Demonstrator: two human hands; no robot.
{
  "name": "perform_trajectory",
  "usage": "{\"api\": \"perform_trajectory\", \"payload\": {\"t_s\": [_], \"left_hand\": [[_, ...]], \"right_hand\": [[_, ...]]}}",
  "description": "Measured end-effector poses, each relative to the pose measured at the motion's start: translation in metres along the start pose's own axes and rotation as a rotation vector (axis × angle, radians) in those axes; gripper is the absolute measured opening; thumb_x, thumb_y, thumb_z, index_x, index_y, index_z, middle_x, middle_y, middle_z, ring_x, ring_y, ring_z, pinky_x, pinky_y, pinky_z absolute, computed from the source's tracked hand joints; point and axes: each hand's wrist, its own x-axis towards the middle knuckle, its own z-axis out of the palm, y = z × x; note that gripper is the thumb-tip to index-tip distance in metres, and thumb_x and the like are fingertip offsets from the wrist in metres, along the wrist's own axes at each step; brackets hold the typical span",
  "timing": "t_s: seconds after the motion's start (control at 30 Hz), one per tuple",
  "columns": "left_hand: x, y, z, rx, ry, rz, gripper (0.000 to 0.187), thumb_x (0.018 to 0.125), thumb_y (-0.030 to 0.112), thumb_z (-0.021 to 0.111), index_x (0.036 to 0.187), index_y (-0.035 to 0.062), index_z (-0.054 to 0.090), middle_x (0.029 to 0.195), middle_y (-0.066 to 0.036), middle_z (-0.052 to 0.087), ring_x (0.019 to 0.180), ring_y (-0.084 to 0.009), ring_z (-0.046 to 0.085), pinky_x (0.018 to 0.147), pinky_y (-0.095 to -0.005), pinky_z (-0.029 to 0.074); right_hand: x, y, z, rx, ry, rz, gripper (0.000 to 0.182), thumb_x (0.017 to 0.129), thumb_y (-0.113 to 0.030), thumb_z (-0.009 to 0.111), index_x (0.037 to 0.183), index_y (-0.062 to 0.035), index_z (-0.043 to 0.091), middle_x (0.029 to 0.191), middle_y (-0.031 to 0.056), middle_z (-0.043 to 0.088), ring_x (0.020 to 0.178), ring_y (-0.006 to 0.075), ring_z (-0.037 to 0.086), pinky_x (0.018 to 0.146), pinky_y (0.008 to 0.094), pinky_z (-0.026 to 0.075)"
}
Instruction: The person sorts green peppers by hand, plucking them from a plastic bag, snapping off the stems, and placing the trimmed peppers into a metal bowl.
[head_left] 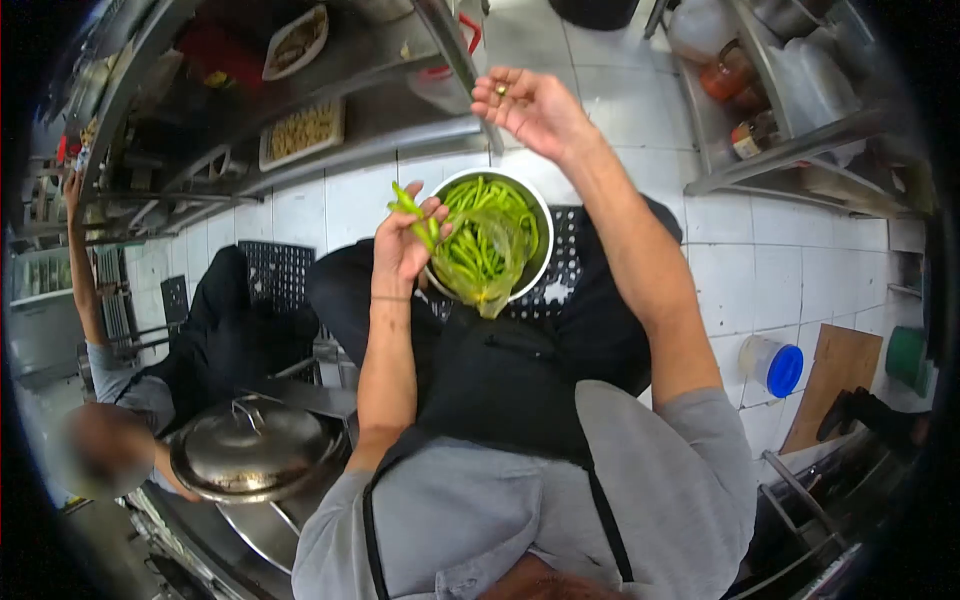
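Observation:
A round metal pot [548, 225] stands on the floor between my legs. Long green chili peppers [478, 245] fill it, some of them inside a thin see-through plastic bag [487, 290] whose end hangs at the near rim. Over the pot's left rim, my left hand [402, 243] is closed around a few green peppers [407, 203]. Farther forward and to the right, away from the pot, my right hand [535, 112] is turned palm up with its fingers half curled. A small greenish piece [502, 90] rests at its fingers, too small to name.
Metal shelves [400, 85] with trays run along the front left. Another rack [780, 150] holds jars at the right. A blue-lidded tub [772, 366] stands on the tiles. At left, a person [140, 390] is beside a big lidded pot [255, 450].

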Motion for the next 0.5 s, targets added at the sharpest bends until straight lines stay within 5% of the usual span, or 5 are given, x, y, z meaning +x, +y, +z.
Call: {"api": "perform_trajectory", "payload": {"t_s": [0.1, 0.23, 0.27, 0.37, 0.5], "left_hand": [[0.018, -0.015, -0.027, 0.125, 0.082, -0.045, 0.019, 0.087, 0.021, 0.064, 0.099, 0.0057, 0.062, 0.087, -0.007, 0.059, 0.077, -0.0205, 0.059, 0.06, -0.0309, 0.049], [0.046, -0.053, -0.072, 0.815, 0.475, -0.132, 0.03, 0.084, 0.035, 0.072, 0.081, 0.0069, 0.063, 0.059, 0.002, 0.049, 0.046, -0.0107, 0.043, 0.041, -0.0271, 0.033], [0.047, -0.063, -0.078, 0.99, 0.536, -0.197, 0.033, 0.083, 0.035, 0.073, 0.083, 0.0037, 0.064, 0.061, 0.002, 0.049, 0.047, -0.0102, 0.042, 0.042, -0.027, 0.034], [0.075, -0.111, -0.168, 1.805, 0.365, -0.142, 0.045, 0.077, 0.035, 0.072, 0.096, -0.0062, 0.069, 0.087, -0.026, 0.068, 0.081, -0.0417, 0.066, 0.074, -0.0482, 0.052], [0.079, -0.141, -0.155, 1.906, 0.489, -0.277, 0.047, 0.075, 0.037, 0.075, 0.099, -0.0033, 0.07, 0.095, -0.027, 0.068, 0.093, -0.0431, 0.066, 0.082, -0.0481, 0.052]], "right_hand": [[-0.001, 0.004, -0.003, -0.112, 0.037, -0.037, 0.03, 0.08, 0.002, 0.049, 0.109, 0.0054, 0.055, 0.098, 0.0145, 0.059, 0.09, 0.0248, 0.059, 0.086, 0.0421, 0.054], [-0.002, 0.0, -0.003, -0.215, 0.016, -0.099, 0.02, 0.085, -0.003, 0.058, 0.103, 0.0028, 0.059, 0.093, 0.0089, 0.058, 0.08, 0.0173, 0.057, 0.075, 0.0378, 0.053], [-0.003, 0.0, -0.002, -0.22, 0.022, -0.107, 0.017, 0.086, -0.005, 0.059, 0.101, 0.0023, 0.061, 0.091, 0.0079, 0.058, 0.077, 0.0162, 0.057, 0.073, 0.0373, 0.053], [-0.006, -0.005, 0.004, -0.237, 0.037, -0.114, 0.014, 0.086, -0.006, 0.061, 0.099, 0.0, 0.062, 0.089, 0.006, 0.058, 0.075, 0.015, 0.057, 0.069, 0.0357, 0.052], [-0.007, -0.009, 0.003, -0.267, 0.019, -0.122, 0.013, 0.086, -0.006, 0.06, 0.098, 0.0, 0.062, 0.087, 0.0058, 0.058, 0.074, 0.0144, 0.056, 0.068, 0.0345, 0.051]]}}
